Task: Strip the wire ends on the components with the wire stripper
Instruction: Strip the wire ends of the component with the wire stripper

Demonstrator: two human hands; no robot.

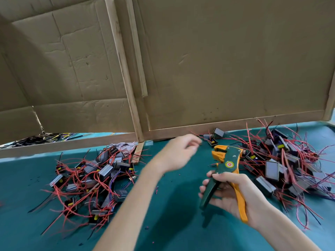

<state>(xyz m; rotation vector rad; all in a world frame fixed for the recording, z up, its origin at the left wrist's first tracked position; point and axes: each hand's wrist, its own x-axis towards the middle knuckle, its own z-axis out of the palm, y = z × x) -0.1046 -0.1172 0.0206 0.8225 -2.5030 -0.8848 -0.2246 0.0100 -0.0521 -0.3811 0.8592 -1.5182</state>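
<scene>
Gripping both handles of the wire stripper point(228, 160), the right hand point(233, 194) holds it above the green mat point(177, 205), between two heaps of red-wired components point(94, 178). Its long axis stands near upright, handles toward the person, orange head pointing up and away. The left hand point(179, 153) is blurred, fingers loosely bent, so what it holds cannot be told

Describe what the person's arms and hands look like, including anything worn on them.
No gloves on the left hand or right hand. The left forearm and right forearm are uncovered to the frame's edge: no sleeves, watch or bracelet in view. No ring shows on the right hand; the left is too motion-blurred to tell.
</scene>
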